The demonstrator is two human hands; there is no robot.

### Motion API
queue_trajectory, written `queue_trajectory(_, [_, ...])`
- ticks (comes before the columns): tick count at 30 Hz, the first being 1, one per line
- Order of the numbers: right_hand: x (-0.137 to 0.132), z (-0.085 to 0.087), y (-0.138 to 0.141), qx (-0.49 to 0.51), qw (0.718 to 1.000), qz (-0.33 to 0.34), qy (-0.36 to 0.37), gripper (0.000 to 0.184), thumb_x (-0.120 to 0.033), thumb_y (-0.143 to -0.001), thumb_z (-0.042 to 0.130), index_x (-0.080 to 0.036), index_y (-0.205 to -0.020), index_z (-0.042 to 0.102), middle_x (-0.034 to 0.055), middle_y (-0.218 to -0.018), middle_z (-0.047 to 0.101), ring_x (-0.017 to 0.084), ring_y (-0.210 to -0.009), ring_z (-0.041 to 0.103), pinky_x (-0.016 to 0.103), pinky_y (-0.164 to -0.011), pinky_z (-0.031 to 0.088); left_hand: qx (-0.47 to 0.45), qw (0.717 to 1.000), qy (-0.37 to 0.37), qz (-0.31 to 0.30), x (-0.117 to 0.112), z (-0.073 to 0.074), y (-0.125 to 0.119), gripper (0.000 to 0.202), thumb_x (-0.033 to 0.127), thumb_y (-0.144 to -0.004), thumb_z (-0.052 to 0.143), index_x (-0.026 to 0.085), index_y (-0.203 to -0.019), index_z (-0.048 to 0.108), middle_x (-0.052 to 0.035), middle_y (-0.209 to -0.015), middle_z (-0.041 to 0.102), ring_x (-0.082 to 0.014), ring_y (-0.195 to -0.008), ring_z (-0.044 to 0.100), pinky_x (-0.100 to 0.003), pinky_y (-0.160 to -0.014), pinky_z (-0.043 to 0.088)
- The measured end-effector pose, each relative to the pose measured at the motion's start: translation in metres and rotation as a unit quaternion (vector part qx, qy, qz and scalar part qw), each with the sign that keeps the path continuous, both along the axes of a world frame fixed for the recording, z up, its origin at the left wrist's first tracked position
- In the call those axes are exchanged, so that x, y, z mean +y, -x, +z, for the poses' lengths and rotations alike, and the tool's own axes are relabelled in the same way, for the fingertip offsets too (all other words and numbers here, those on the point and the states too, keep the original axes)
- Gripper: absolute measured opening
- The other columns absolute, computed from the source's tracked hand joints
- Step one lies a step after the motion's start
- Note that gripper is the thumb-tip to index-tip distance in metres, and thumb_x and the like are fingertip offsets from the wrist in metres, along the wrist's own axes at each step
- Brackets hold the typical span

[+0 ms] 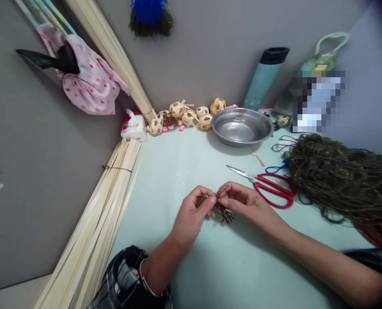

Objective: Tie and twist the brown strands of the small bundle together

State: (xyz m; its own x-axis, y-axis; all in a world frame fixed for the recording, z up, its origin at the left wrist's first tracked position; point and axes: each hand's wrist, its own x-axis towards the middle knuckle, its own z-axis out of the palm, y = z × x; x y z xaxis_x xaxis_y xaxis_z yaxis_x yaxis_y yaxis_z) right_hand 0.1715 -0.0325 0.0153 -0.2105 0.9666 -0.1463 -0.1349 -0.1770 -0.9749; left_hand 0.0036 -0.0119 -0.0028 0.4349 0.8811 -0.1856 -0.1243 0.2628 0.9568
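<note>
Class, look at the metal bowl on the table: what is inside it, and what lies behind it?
The metal bowl shows only bare, shiny metal inside. Behind it stand woven balls and a teal bottle. The bowl's rim hides where the bottle's base meets the table.

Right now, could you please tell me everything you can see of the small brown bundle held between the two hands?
The small brown bundle looks like a short tuft of thin, dark brown cord or fibre strands, the same kind as the large tangled heap on the right. The left hand and right hand pinch its upper part between fingertips, just above the pale green table. Loose ends fan out downward and to the right below the fingers. Much of it is hidden by the fingers, so any knot or binding cannot be made out.
</note>
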Motion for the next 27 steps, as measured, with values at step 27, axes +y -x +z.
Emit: queue_trajectory(27, [0.0005, 0.0057, 0.0020, -0.013, 0.999, -0.015, 0.034, 0.030, -0.043, -0.077, 0.077, -0.016, -0.081, 0.063, 0.0015, -0.066, 0.064, 0.014, -0.061, 0.061, 0.026, -0.057, 0.048, 0.048, 0.998, -0.020, -0.017, 0.0001, 0.0064, 0.0016, 0.019, 0.036, -0.084, 0.066, 0.018, -0.085, 0.059, 0.0017, -0.067, 0.052, -0.0110, -0.064, 0.049, -0.025, -0.065, 0.039])
